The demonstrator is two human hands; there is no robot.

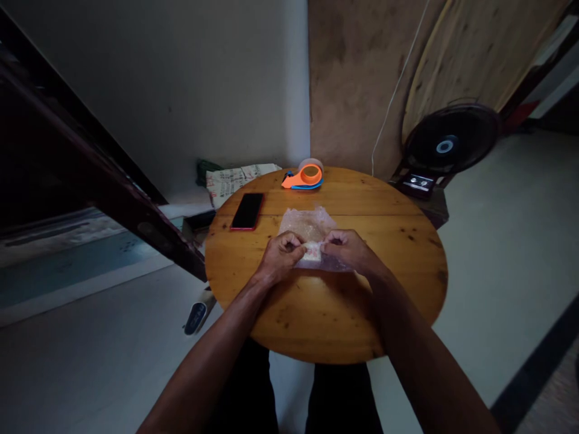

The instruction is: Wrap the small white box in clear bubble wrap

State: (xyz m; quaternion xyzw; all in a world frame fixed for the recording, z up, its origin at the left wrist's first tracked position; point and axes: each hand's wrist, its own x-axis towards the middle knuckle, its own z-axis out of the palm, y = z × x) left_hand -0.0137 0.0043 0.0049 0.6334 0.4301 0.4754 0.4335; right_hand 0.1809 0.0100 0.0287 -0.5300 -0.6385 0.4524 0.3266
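A sheet of clear, pinkish bubble wrap (302, 222) lies spread on the round wooden table (398, 271). On its near half is a small pale block (312, 252) with faint reddish marks; what it is I cannot make out. My left hand (281, 254) is closed in a pinch at the block's left side, thumb and forefinger on the wrap there. From the right, my right hand (348, 248) pinches the wrap by the block's upper right corner. The fingers partly cover the block's edges.
An orange and blue tape dispenser (301, 176) stands at the table's far edge. A black phone with a red edge (247, 211) lies on the left. Behind are a printed sack (235, 181) and the wall; a dark round fan (450, 144) stands beyond the right side.
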